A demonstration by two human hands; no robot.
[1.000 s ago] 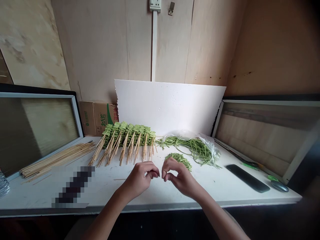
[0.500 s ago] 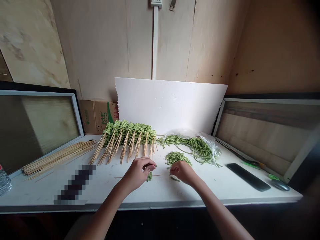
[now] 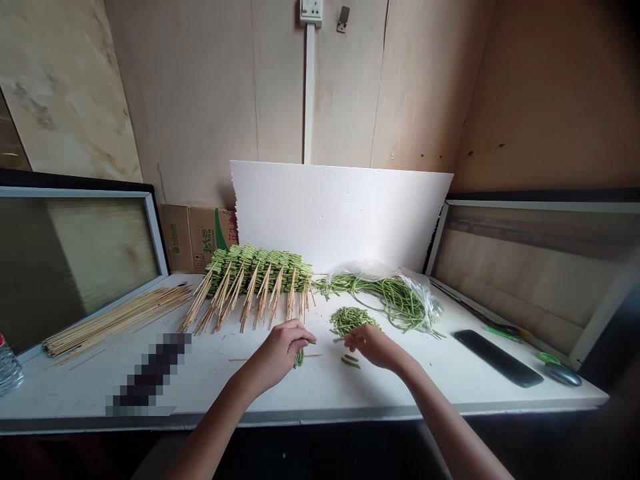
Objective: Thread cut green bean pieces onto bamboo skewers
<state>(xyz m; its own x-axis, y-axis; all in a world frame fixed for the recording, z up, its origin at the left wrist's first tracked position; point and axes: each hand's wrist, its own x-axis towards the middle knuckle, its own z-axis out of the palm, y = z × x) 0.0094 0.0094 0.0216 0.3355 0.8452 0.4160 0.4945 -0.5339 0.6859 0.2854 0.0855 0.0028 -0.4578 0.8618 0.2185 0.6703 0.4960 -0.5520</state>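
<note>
My left hand (image 3: 290, 343) is closed in a pinch, with the tip of a cut green bean piece (image 3: 313, 342) showing at its fingertips. Just below it, a few bean pieces (image 3: 299, 359) sit at a thin wooden skewer (image 3: 315, 355) on the table, partly covered by the hand. My right hand (image 3: 367, 343) has its fingers curled together at the near side of a pile of cut bean pieces (image 3: 353, 319). Whatever those fingers hold, if anything, cannot be made out. Two loose bean pieces (image 3: 351, 362) lie beneath that hand.
Stacked bean skewers (image 3: 260, 267) stand at the back left, beside a bundle of bare skewers (image 3: 120, 317). Whole long beans (image 3: 395, 297) spill from a clear plastic bag (image 3: 425, 290). On the right lie a black phone-like slab (image 3: 497, 357) and a computer mouse (image 3: 563, 373). A white board (image 3: 340, 213) stands behind.
Two loose bean pieces now show under my right hand, where one showed before. My right hand has shifted slightly right. My left fingers have closed further together. The view has tilted up slightly.
</note>
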